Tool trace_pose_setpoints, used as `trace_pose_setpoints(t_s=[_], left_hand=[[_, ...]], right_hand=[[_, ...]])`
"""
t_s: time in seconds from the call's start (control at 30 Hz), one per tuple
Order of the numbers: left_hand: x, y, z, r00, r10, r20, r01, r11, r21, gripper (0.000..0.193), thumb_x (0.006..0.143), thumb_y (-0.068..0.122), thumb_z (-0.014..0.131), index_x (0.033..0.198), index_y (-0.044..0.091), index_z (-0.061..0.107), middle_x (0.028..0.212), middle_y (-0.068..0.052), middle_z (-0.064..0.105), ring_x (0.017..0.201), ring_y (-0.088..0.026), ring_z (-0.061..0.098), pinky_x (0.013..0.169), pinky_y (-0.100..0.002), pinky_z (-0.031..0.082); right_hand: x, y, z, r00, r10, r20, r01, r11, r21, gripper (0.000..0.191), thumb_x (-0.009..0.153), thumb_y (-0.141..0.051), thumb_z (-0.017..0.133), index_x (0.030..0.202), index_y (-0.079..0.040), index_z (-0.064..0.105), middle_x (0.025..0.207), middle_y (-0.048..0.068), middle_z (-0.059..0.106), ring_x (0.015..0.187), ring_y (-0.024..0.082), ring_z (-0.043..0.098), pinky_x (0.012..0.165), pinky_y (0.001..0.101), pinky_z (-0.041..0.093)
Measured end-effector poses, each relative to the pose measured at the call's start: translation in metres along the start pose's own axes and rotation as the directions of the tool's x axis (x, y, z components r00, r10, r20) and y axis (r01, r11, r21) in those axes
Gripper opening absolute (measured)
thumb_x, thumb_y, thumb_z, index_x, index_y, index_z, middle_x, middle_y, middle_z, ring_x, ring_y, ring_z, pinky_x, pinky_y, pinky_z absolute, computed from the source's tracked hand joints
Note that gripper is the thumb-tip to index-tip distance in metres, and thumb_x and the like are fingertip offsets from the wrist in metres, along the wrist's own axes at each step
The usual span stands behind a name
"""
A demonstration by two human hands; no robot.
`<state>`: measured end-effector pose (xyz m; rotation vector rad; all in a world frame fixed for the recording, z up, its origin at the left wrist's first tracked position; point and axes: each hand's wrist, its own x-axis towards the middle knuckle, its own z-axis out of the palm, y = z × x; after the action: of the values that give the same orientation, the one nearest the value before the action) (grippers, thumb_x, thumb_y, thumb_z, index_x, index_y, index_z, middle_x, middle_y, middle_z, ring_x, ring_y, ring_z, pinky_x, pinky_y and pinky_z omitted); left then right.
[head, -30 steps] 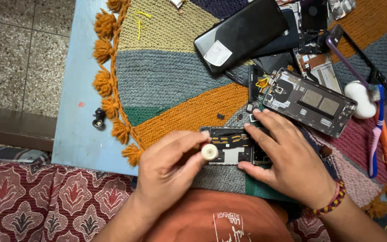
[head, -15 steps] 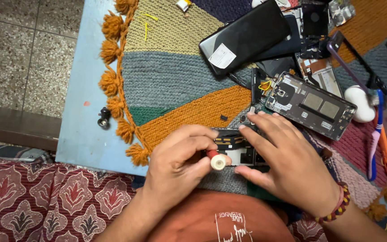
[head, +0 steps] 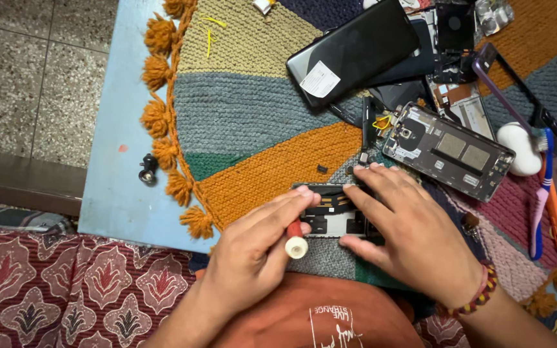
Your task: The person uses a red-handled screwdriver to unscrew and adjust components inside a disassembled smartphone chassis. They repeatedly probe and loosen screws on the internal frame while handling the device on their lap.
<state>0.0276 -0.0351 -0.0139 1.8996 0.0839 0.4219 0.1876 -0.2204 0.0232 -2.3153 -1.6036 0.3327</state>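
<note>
Opened phone under the screwdriver, near the counter's front edge.
My left hand (head: 253,258) gripped the red-handled screwdriver (head: 295,240); my right hand (head: 414,235) pressed the opened phone (head: 333,216), its insides bare, reassembly not begun.

Left hand (head: 253,254) pinched in a closed grip; right hand (head: 414,235) pressed flat, fingers spread.

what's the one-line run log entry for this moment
left hand: grips red screwdriver | right hand: steadies opened phone | surface: knitted mat

A rough knitted wool mat (head: 253,122) with tassels lies on a smooth matt table (head: 114,193); at one o'clock, a glossy black phone (head: 352,51).
</note>
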Motion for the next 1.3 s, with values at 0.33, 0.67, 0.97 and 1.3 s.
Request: trace_pose_setpoints(t_s=[0.33,0.67,0.97,1.3], left_hand=[[0.0,0.012,0.017,0.967,0.254,0.01,-0.248,0.937,0.246,0.04,0.089,0.002,0.072,0.128,-0.003,0.065,0.12,-0.014,0.071,0.112,-0.03,0.071,0.103,-0.043,0.056],[0.006,0.015,0.015,0.982,0.121,0.146,-0.155,0.955,0.252,0.065,0.09,0.036,0.078,0.138,-0.003,0.057,0.137,-0.017,0.062,0.135,-0.037,0.055,0.116,-0.05,0.042],[-0.011,0.004,-0.011,0.969,-0.117,0.218,-0.007,0.868,0.496,0.074,0.084,0.037,0.078,0.144,0.003,0.052,0.147,-0.015,0.055,0.144,-0.042,0.043,0.119,-0.058,0.026],[-0.022,0.008,-0.013,0.97,-0.124,0.207,0.014,0.886,0.464,0.063,0.086,0.033,0.075,0.139,0.002,0.057,0.148,-0.023,0.053,0.143,-0.047,0.04,0.118,-0.061,0.021]], right_hand=[[-0.016,-0.02,-0.027,0.997,-0.04,-0.063,0.061,0.929,0.366,0.065,0.081,-0.024,0.085,0.136,0.0,0.059,0.098,0.007,0.073,0.081,0.021,0.073,0.07,0.0312,0.056],[-0.066,-0.001,-0.018,0.936,0.35,-0.028,-0.144,0.455,0.879,0.02,0.089,-0.005,0.062,0.109,-0.004,0.058,0.114,0.013,0.066,0.101,0.023,0.072,0.091,0.0374,0.061],[-0.115,0.06,0.025,0.596,0.506,0.623,-0.754,0.087,0.651,0.018,0.107,-0.008,0.036,0.115,-0.003,0.05,0.128,0.02,0.066,0.078,0.026,0.069,0.067,0.0386,0.065],[-0.069,0.04,0.02,0.751,0.5,0.432,-0.588,0.207,0.782,0.008,0.105,-0.005,0.04,0.108,-0.002,0.046,0.14,0.023,0.064,0.082,0.022,0.079,0.061,0.0328,0.065]])
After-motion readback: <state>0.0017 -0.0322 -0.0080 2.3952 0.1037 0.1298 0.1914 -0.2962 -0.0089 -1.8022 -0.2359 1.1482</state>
